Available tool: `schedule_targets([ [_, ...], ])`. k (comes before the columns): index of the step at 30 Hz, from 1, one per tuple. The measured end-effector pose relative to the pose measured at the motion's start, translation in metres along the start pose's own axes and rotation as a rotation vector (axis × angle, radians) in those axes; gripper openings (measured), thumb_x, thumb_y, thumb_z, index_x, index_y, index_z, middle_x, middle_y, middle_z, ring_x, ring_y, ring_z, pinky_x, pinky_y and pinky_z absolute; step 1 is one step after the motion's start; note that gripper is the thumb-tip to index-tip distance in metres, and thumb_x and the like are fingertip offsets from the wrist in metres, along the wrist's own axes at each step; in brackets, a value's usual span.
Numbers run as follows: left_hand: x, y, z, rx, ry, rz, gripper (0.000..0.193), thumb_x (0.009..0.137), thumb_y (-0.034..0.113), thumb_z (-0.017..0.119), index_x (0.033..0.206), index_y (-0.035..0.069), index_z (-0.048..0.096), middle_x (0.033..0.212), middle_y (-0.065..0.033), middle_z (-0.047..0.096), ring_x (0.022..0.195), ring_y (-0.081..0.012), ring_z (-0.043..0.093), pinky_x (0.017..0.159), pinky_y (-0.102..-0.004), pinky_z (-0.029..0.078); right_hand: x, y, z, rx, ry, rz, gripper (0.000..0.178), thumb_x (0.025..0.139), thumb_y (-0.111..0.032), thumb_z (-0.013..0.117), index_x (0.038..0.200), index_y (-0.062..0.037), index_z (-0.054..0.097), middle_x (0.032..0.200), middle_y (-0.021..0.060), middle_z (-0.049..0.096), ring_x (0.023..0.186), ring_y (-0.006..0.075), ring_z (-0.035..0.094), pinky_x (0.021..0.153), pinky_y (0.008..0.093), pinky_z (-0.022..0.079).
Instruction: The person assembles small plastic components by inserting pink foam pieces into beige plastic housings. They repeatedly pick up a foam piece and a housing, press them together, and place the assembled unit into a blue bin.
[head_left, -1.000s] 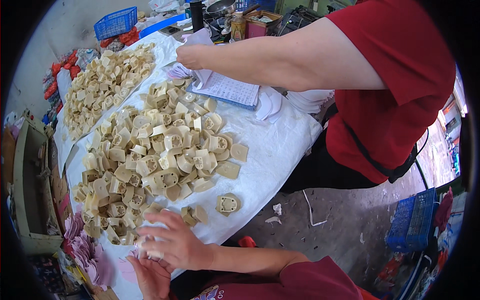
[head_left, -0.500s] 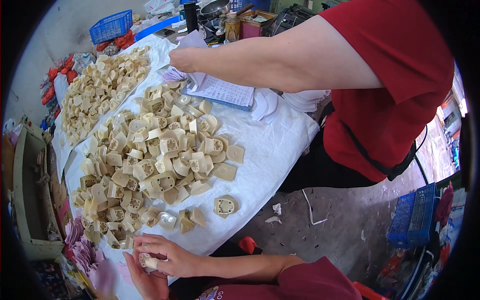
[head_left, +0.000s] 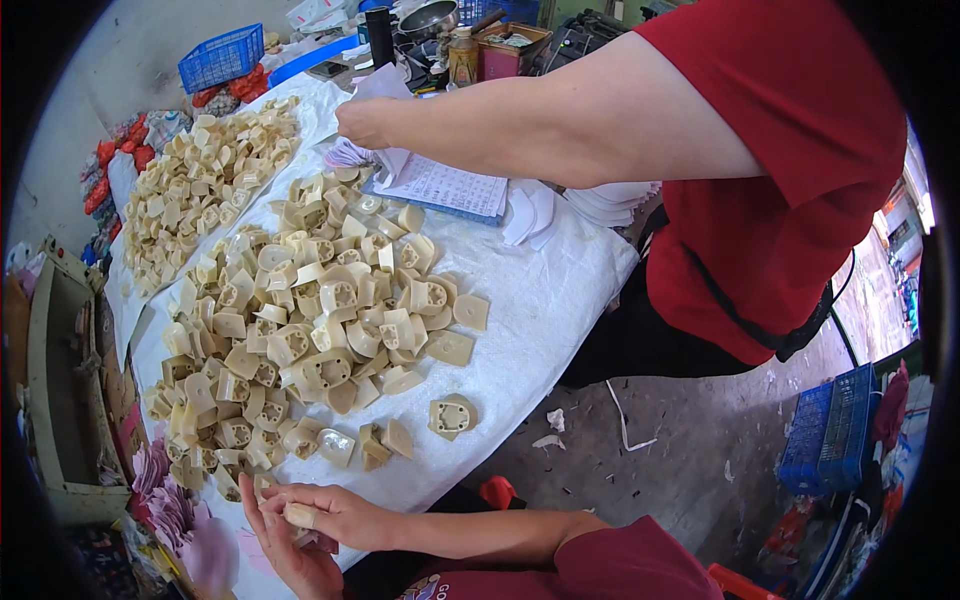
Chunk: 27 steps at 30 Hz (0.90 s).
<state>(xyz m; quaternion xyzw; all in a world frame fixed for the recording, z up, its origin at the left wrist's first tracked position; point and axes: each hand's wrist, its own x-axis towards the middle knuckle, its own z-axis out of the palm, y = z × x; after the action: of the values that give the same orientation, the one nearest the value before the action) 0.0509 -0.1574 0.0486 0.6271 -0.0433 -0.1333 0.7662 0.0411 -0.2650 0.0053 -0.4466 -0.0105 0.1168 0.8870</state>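
Observation:
At the near edge of the table, my two hands meet beside a heap of cream plastic pieces [head_left: 330,300]. My right hand [head_left: 335,518] is closed on a small cream plastic piece, mostly hidden by the fingers; a pale cover, perhaps tape, sits on a digit. My left hand [head_left: 285,548] faces it with long fingers stretched upward, the palm against the right fingertips. One loose piece with holes [head_left: 453,416] lies apart to the right. Across the table, a co-worker's hand [head_left: 362,122] holds papers over a written sheet [head_left: 450,187].
Further off lies a second heap of smaller cream pieces [head_left: 205,180]. Pink paper pieces [head_left: 170,500] are at the near left. Paper stacks [head_left: 610,198] rest by the standing co-worker in red [head_left: 780,200]. Blue crates [head_left: 825,430] stand on the floor at right.
My hands have turned a little against each other, the left fingers now more upright and the held piece more hidden. The co-worker's arm has barely moved.

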Motion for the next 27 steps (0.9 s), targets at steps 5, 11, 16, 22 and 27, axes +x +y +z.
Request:
schedule_targets([
  [5,0.001,0.006,0.008,-0.035,0.002,-0.053,0.059,0.094,0.034,0.046,0.144,0.011,0.027,0.114,-0.0064,0.051,0.088,-0.0112,0.056,0.063,-0.0223,0.048,-0.007,-0.02,0.007,-0.128,0.007,-0.085,0.038,0.094,-0.019,0.052,0.129,-0.0031,0.05,0.137,0.0139,0.044,0.126,0.0233,0.042,0.104,0.0356,0.035],
  [11,0.011,0.004,-0.013,-0.027,-0.133,-0.1,0.058,0.095,0.035,0.046,0.143,0.008,0.029,0.12,-0.0068,0.049,0.1,-0.0138,0.054,0.083,-0.0284,0.046,-0.004,0.006,0.003,-0.311,0.031,-0.301,0.042,0.091,-0.018,0.057,0.128,-0.0008,0.05,0.141,0.0175,0.039,0.132,0.0278,0.037,0.104,0.0381,0.035],
  [16,0.011,0.001,-0.013,-0.178,-0.047,-0.165,0.06,0.095,0.038,0.046,0.144,0.011,0.027,0.125,-0.0089,0.048,0.102,-0.0161,0.056,0.077,-0.0259,0.05,-0.004,-0.008,-0.002,-0.486,0.001,-0.353,0.045,0.086,-0.02,0.061,0.126,0.0,0.052,0.143,0.0198,0.037,0.136,0.0327,0.03,0.105,0.0394,0.033],
  [22,0.0,0.015,-0.009,-0.233,-0.277,-0.128,0.068,0.094,0.035,0.048,0.149,0.017,0.011,0.132,-0.0128,0.045,0.112,-0.0243,0.053,0.067,-0.0307,0.056,0.001,-0.008,-0.01,-0.644,0.05,-0.509,0.046,0.083,-0.022,0.064,0.123,-0.0003,0.054,0.143,0.0211,0.036,0.137,0.0368,0.026,0.109,0.0433,0.026],
  [27,-0.006,0.015,0.01,-0.33,-0.079,-0.083,0.073,0.092,0.034,0.052,0.149,0.016,0.009,0.132,-0.0126,0.043,0.112,-0.025,0.054,0.077,-0.0315,0.056,0.001,-0.007,-0.011,-0.538,0.017,-0.523,0.044,0.083,-0.02,0.065,0.122,-0.0025,0.055,0.143,0.021,0.036,0.137,0.0345,0.028,0.107,0.041,0.029],
])
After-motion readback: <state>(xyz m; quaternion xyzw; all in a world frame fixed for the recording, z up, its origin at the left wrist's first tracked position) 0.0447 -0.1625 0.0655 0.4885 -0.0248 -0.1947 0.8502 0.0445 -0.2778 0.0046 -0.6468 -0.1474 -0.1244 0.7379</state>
